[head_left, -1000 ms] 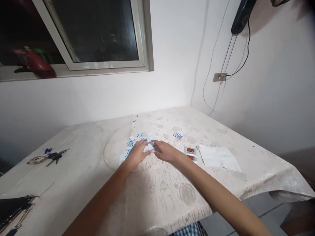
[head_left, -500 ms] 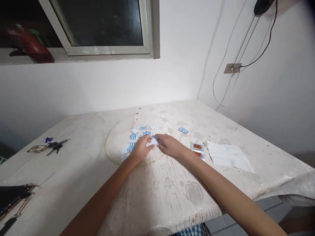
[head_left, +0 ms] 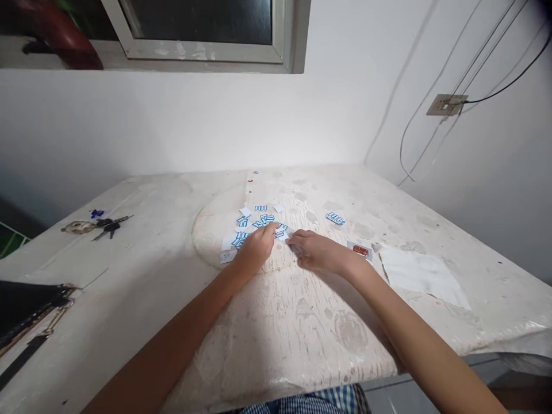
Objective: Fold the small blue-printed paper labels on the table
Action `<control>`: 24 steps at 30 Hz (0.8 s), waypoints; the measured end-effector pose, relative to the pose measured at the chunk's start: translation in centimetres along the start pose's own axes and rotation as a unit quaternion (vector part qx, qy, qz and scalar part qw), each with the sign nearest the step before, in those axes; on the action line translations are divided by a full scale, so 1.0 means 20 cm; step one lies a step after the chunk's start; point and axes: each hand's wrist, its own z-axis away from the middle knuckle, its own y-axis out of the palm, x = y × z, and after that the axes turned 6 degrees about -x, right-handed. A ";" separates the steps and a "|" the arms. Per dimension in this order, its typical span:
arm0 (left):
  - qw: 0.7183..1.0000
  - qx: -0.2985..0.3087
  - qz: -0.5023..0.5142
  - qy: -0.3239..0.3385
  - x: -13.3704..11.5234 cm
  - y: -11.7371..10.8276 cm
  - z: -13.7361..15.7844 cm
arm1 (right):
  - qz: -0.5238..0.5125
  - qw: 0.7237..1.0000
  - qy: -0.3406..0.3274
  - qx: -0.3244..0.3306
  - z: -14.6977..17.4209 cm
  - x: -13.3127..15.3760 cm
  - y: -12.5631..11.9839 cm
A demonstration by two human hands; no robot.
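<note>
My left hand is closed, its fingertips pinched at the edge of a small white paper piece with blue marks. Just right of it, my right hand rests low over the table with curled fingers. Something pale shows under those fingers, too hidden to name. Beyond and left of my left hand lies a loose cluster of blue-marked paper pieces, several overlapping. A blank white piece and another plain piece lie at its far side. One blue-marked stack sits apart, farther right.
The table has a stained plastic cover. Right of my right hand are a silver packet with a red window and a white cloth. Keys and a black case lie at left. A wall stands behind.
My hands have moved apart; earlier both met at a white paper piece. The right hand now covers part of the silver packets. The view has tilted downward and shifted left.
</note>
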 end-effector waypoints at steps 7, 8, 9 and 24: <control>0.949 -0.125 0.233 -0.170 -0.16 -0.05 -0.02 | 0.068 0.996 -0.028 -0.049 0.00 0.02 -0.01; 0.938 -0.119 0.263 -0.193 -0.19 -0.06 -0.01 | 0.070 0.996 -0.030 -0.054 0.00 0.02 -0.01; 0.928 -0.111 0.284 -0.213 -0.21 -0.07 0.00 | 0.068 0.995 -0.033 -0.058 0.00 0.01 -0.01; 0.887 -0.087 0.359 -0.276 -0.21 -0.17 0.15 | 0.117 0.992 -0.025 -0.041 0.01 0.04 0.02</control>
